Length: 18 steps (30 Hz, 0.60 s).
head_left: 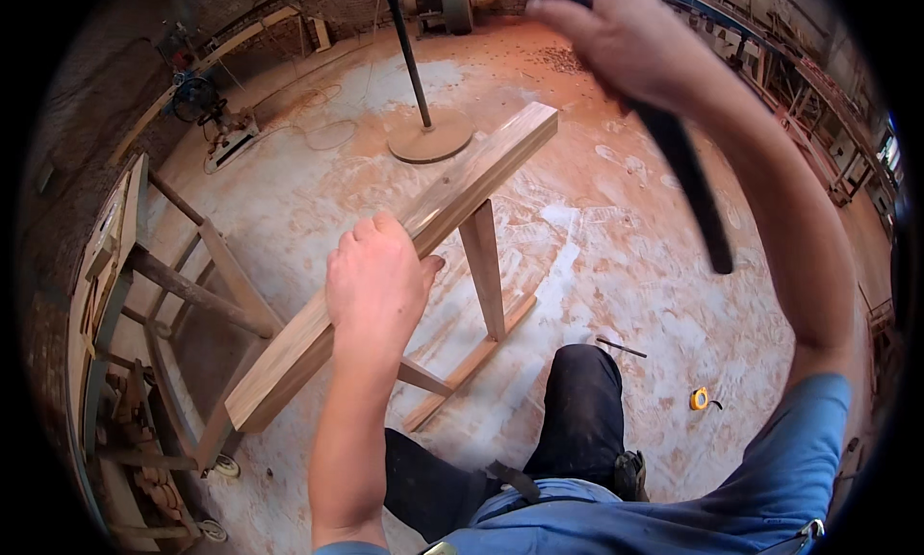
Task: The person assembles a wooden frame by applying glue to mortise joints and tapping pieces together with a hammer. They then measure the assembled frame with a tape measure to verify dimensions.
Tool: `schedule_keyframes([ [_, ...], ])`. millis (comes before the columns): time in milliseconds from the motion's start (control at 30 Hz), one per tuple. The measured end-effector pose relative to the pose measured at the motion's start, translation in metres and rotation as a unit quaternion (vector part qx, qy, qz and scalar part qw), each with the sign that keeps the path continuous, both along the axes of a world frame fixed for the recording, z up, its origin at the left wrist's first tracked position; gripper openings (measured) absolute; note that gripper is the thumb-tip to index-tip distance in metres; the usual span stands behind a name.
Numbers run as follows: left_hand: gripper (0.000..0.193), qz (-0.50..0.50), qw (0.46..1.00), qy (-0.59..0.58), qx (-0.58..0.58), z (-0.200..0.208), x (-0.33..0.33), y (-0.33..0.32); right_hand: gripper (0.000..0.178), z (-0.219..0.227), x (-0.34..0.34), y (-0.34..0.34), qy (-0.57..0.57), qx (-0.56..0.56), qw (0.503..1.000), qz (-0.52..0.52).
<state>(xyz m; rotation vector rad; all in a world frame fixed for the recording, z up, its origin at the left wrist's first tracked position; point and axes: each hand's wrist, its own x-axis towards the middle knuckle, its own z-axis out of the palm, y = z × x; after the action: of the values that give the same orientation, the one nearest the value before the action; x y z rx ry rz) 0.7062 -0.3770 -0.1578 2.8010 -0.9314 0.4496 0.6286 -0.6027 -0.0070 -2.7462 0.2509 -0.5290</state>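
My left hand [373, 281] is closed over a thick wooden beam [486, 165], its fingers wrapped across the top. The beam slants from the lower left up toward the far middle. Two wooden uprights stand beneath it, a farther one [484, 271] and a nearer one [423, 376], and they meet a narrower board [472, 364] low down by the floor. High at the upper right, my right hand [635, 50] grips a hammer with a long black handle [685, 175]. The dark end beyond my fingers is blurred and partly cut off by the frame's top edge.
A yellow tape measure [700, 398] and a thin dark rod [621, 347] lie on the dusty floor to the right. A wooden frame on wheels [183, 285] stands at the left. Farther off are a round stand base [430, 136] with a pole and a machine [226, 131].
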Motion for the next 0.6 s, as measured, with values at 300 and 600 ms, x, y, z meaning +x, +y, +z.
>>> schedule_keyframes([
  [300, 0.046, -0.032, 0.998, -0.055, 0.005, 0.003, -0.002, 0.007, 0.032, -0.025, 0.013, -0.009, 0.111, -0.086, 0.990, 0.023],
  [600, 0.046, -0.029, 0.999, -0.034, 0.011, 0.004, 0.001, 0.005, 0.041, -0.057, 0.010, -0.021, 0.150, -0.191, 0.966, 0.084],
])
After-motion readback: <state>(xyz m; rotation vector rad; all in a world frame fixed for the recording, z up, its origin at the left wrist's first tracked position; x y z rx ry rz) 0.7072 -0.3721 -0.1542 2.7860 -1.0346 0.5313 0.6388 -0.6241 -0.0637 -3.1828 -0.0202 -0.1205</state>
